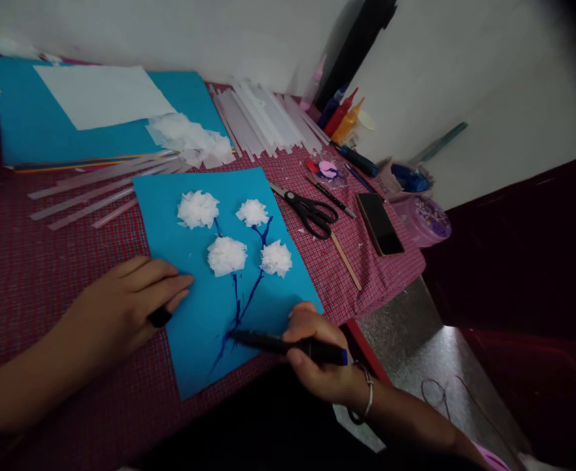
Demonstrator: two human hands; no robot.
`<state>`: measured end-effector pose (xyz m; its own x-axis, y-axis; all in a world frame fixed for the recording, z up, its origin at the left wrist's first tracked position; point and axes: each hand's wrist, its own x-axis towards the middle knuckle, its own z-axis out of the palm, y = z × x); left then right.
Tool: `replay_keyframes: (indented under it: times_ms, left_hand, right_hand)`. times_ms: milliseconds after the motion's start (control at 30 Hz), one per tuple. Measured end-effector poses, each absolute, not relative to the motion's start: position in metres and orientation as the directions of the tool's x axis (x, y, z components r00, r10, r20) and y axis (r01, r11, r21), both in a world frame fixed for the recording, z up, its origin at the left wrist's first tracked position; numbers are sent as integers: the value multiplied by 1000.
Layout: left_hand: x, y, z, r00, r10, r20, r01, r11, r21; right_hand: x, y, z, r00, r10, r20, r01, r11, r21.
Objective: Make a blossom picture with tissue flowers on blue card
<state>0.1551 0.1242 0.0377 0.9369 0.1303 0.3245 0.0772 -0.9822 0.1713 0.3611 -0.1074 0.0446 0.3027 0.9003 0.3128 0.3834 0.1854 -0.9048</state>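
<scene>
A sheet of blue paper lies at a slant on the table before me. Several white crumpled-paper puffs sit on its upper half, with dark blue drawn lines running down from them like stems. In my right hand is a black marker with a blue end, its tip touching the paper where the lines meet near the lower edge. My left hand, with a black ring on one finger, rests on the sheet's left edge, fingers stretched out over it and nothing held.
Black scissors, a wooden stick, a pen and a phone lie to the right. Behind are white strips, glue bottles, and more blue sheets under white paper. The checked tablecloth ends at right.
</scene>
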Motion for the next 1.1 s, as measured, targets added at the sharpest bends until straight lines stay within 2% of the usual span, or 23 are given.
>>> replay_keyframes:
  times_ms: [100, 267, 367, 433, 567, 700, 967, 1100]
  left_hand:
    - [153, 123, 37, 939, 123, 320, 74, -984, 161]
    - [153, 121, 37, 939, 99, 329, 64, -991, 116]
    - [152, 122, 36, 947, 77, 312, 49, -994, 97]
    - [151, 123, 35, 950, 69, 305, 38, -994, 105]
    - [149, 124, 32, 955, 111, 275, 74, -987, 142]
    - [149, 125, 30, 931, 150, 333, 89, -977, 193]
    - [146, 128, 26, 941, 142, 308, 88, -979, 183]
    - [150, 127, 27, 919, 159, 360, 93, -976, 196]
  right_hand:
    - [357, -108, 48, 238, 927, 291, 306, 213, -928]
    - [360, -110, 48, 445, 862, 243, 306, 108, -946]
    - [360, -109, 47, 361, 906, 220, 305, 108, -946]
    - [361, -108, 47, 332, 928, 168, 213, 100, -972]
    - [366, -107, 49, 524, 850, 49, 62, 19, -998]
    - [373, -98, 52, 628, 777, 26, 95, -44, -994]
    - [377, -77, 49, 592, 806, 3, 62, -42, -997]
    - [377, -72, 53, 588, 809, -11, 71, -65, -995]
